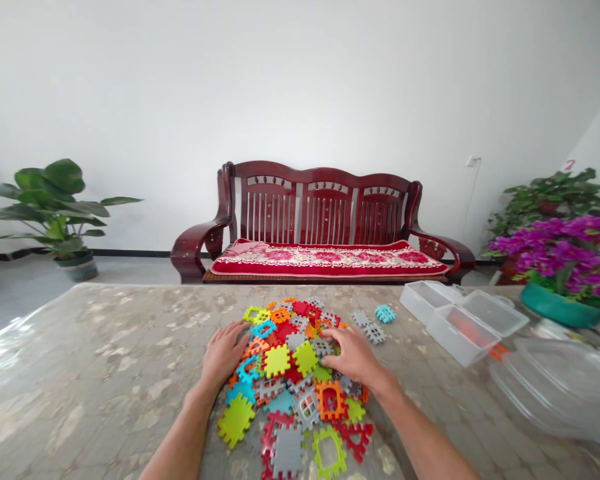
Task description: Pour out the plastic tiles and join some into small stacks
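A heap of toothed plastic building tiles in several colours lies on the table. My left hand (224, 353) rests flat along the heap's left edge, fingers stretched out, beside a blue frame tile (263, 329). Over the right side reaches my right hand (356, 359), thumb and fingers apart, close to a grey tile (322, 347); its fingertips partly hide what lies under them. Two lime square tiles (277, 361) sit on top between the hands. Nearer me are an orange frame tile (323, 395), a grey square tile (287, 452) and a red triangular tile (363, 437).
Two grey tiles and a blue tile stack (385, 313) lie apart at the right. Beyond them stand clear plastic boxes (460, 332), transparent lids (555, 387) and purple flowers in a teal pot (560, 307). A wooden bench (325, 175) stands behind the patterned table (105, 373).
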Motion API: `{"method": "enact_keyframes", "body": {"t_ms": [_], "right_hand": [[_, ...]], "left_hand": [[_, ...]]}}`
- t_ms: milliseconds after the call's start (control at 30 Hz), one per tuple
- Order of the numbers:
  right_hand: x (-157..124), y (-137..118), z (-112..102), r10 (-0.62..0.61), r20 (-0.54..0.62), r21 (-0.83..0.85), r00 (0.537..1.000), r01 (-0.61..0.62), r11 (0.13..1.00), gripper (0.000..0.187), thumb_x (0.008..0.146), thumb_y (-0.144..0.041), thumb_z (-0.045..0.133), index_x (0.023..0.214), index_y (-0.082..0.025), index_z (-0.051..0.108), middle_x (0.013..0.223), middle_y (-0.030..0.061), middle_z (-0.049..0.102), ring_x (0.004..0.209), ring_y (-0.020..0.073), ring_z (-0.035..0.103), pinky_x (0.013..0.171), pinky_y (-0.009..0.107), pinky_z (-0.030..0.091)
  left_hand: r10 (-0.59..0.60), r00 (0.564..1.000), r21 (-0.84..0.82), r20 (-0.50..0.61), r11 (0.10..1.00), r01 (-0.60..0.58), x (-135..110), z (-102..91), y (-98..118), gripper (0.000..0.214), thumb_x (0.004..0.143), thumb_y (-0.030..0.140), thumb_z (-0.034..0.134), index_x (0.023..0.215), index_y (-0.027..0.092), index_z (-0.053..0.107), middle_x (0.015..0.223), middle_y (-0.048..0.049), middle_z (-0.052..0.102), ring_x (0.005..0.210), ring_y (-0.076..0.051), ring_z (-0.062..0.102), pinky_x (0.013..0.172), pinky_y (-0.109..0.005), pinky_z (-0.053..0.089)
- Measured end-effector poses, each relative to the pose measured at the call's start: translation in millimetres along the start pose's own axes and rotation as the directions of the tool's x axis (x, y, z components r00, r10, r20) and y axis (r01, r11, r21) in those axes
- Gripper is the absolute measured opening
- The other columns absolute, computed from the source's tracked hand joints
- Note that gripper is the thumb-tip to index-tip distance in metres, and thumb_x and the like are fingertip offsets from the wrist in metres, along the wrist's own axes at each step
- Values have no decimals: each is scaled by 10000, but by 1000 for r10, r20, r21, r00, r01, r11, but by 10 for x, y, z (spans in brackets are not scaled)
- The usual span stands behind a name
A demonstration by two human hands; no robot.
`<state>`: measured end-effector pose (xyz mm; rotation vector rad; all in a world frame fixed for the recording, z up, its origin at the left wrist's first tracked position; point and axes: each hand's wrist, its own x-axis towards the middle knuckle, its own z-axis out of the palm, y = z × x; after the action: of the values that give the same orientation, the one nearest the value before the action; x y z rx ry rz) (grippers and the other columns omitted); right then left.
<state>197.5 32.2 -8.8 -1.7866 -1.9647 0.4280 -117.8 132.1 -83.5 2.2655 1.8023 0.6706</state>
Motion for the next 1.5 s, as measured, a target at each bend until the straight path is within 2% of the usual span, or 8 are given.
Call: {"method": "enact_keyframes", "body": {"t_ms": [233,400,533,700,833,1033,1367,1500], "right_hand": [[-24,93,96,-29,-104,108,994,41,993,557,625,-159,642,1175,-247,654,1117,43,692,1038,229,603,937,354,436],[-33,474,-10,75,-250,278,965,-3,961,572,598,-161,622,1165,-222,650,1136,57,670,1005,224,606,922,364,467],[-73,978,-159,316,-310,493,897,-132,860,612,563,-268,674,1168,-189,630,1086,78,685,917,232,629,846,374,500],[-210,1549,-235,472,-404,624,784,-141,769,630,543,-359,694,1136,-155,631,1094,113,686,945,249,646,828,365,508],[-266,1884,-226,516,-464,550,720,-223,805,615,537,-305,669,1136,-170,622,1074,102,696,887,234,655,815,364,516],[-270,2124,-139,467,-533,370,706,-303,879,625,571,-172,511,1191,-177,592,1174,99,665,982,218,654,881,349,510],[-290,1797,-195,293,-551,-165,782,-446,880,499,744,-376,610,1198,-166,608,1150,137,682,1096,296,606,984,422,427],[-298,1704,-210,319,-526,-212,788,-485,849,458,778,-355,593,1190,-155,613,1105,143,703,1055,298,624,936,413,445]], "left_hand": [[-2,1000,6,17,1000,2,6,0,-16,410,935,421,391,1231,282,638,1381,-14,589,1319,-214,481,1126,-385,322],[11,1000,9,21,1000,-11,4,-4,-12,422,932,421,383,1231,269,638,1371,-25,596,1311,-216,489,1127,-385,324],[18,1000,18,15,1000,-19,13,2,-22,418,931,421,377,1219,276,643,1368,-13,598,1299,-208,500,1125,-369,330],[27,999,34,33,999,-28,28,9,-35,459,935,434,347,1246,252,631,1380,-32,588,1309,-221,495,1127,-390,332],[25,1000,38,17,999,-25,24,11,-40,458,928,441,351,1230,258,642,1366,-28,600,1310,-224,498,1124,-393,340],[23,1000,35,17,999,-24,30,26,-63,455,924,445,357,1216,256,651,1367,-30,600,1307,-228,501,1120,-402,345],[19,1000,23,24,1000,-19,40,55,-94,459,923,453,362,1223,258,648,1372,-36,595,1309,-233,499,1123,-409,343],[22,1000,23,13,999,-23,37,62,-101,449,922,453,373,1220,263,650,1371,-33,597,1313,-228,496,1123,-407,342]]}}
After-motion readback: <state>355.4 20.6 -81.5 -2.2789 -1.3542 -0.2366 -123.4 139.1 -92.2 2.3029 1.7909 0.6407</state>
